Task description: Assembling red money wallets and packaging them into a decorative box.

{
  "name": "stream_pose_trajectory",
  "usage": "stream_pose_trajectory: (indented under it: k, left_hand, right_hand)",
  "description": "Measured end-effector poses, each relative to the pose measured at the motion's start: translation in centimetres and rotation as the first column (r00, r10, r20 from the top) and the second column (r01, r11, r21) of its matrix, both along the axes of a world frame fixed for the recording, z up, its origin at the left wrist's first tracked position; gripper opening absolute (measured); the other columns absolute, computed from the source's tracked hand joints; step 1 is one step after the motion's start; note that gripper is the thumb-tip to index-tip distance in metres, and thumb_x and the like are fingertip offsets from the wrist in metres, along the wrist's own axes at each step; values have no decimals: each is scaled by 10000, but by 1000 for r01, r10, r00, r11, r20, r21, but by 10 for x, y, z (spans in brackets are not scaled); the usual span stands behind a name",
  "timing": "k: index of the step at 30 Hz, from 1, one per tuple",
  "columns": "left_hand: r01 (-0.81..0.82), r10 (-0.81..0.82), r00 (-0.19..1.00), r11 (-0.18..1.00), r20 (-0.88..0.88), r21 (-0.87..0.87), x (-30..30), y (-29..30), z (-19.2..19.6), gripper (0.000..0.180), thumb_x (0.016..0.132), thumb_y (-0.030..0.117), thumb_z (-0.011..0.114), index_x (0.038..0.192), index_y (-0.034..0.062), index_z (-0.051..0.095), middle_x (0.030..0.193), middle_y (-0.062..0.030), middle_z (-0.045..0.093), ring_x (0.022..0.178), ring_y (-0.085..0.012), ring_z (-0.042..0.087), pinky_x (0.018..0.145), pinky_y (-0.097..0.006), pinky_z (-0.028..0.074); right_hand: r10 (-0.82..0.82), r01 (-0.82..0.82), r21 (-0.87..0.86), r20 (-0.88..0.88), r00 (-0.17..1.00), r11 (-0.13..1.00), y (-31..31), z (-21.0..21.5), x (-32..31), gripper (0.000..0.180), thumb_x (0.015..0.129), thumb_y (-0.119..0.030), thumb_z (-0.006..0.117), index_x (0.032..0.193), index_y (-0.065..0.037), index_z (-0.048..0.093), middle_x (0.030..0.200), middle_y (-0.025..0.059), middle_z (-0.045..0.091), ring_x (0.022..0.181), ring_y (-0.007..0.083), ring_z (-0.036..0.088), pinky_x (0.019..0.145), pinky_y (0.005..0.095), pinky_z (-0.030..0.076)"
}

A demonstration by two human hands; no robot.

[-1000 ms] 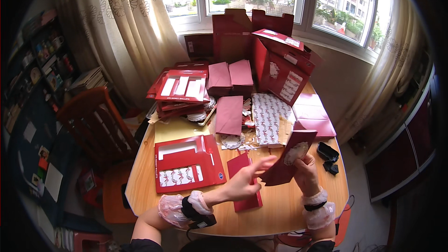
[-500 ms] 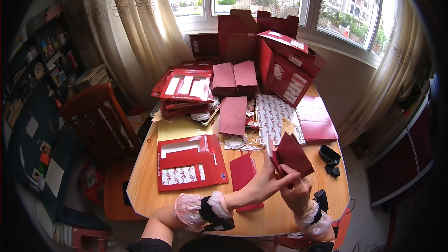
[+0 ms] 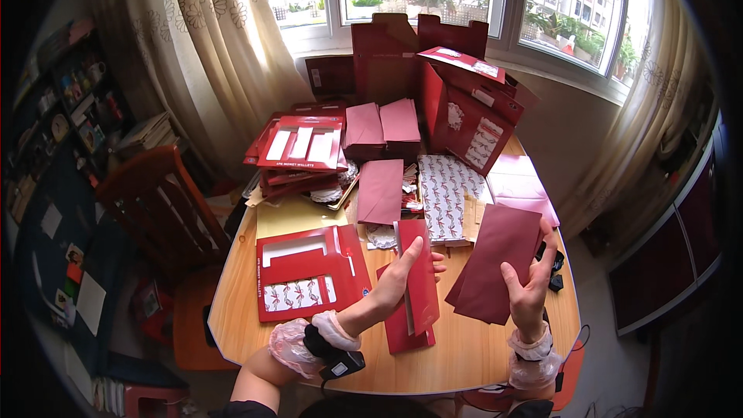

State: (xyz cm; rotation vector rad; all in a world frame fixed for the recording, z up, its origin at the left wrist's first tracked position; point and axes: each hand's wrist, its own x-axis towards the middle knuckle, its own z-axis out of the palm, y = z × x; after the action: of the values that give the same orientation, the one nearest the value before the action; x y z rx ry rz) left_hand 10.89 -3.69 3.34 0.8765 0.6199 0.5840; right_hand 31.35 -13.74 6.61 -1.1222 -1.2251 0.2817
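Left hand point(image 3: 404, 275) gripping a long red envelope point(image 3: 419, 275); right hand point(image 3: 528, 290) clasping a dark red envelope point(image 3: 499, 262), above a wooden bench point(image 3: 472, 352) beside a red tray point(image 3: 309, 271).

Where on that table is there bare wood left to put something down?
Bare wood shows along the table's near edge, below the red windowed tray and between the two hands. The far half is crowded with the stack of red trays, pink envelopes and open cartons.

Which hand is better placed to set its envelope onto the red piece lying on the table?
Left. The left hand holds its red envelope right over that piece; the right hand is off to the side.
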Motion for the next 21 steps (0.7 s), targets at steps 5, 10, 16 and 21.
stream_pose_trajectory:
  k: [5, 10, 16, 21]
  left_hand:
    - [-48, 49, 999, 987, -4, 156, 13, -14, -9, 663, 1028, 587, 428, 1326, 5, 535, 1243, -115, 612, 1151, -188, 575, 1027, -346, 452]
    - [67, -44, 997, 906, -65, 419, 27, -31, -20, 762, 1057, 437, 483, 1593, 50, 102, 1400, -117, 461, 1288, -178, 446, 1081, -349, 385]
    - [113, -114, 993, 993, 29, 22, 20, -32, -9, 464, 1065, 403, 465, 1298, 7, 532, 1126, -85, 644, 1025, -163, 655, 909, -311, 543]
    - [43, 32, 975, 942, 218, -333, 2, -20, -12, 316, 993, 235, 535, 1208, 10, 586, 1114, -124, 673, 1028, -234, 676, 903, -386, 564]
  right_hand:
    - [-67, 80, -123, 102, 993, 989, -3, -4, -1, 932, 818, 169, 547, 1588, -90, 90, 1474, 230, 409, 1274, 329, 554, 1052, 370, 466]
    - [247, -159, -447, 144, 958, 880, -13, -13, -16, 1042, 844, 124, 573, 1603, -137, -91, 1440, 227, 423, 926, 196, 647, 655, 305, 572]
    - [597, -696, -261, -369, 712, 669, -10, 0, -19, 1087, 856, 87, 686, 1610, -167, -54, 1528, 187, 305, 1010, 167, 594, 839, 266, 537]
    - [471, -608, -196, -468, 748, 770, -10, 7, -20, 680, 849, 79, 706, 1444, -28, 395, 1364, 154, 491, 1044, 172, 602, 777, 254, 529]
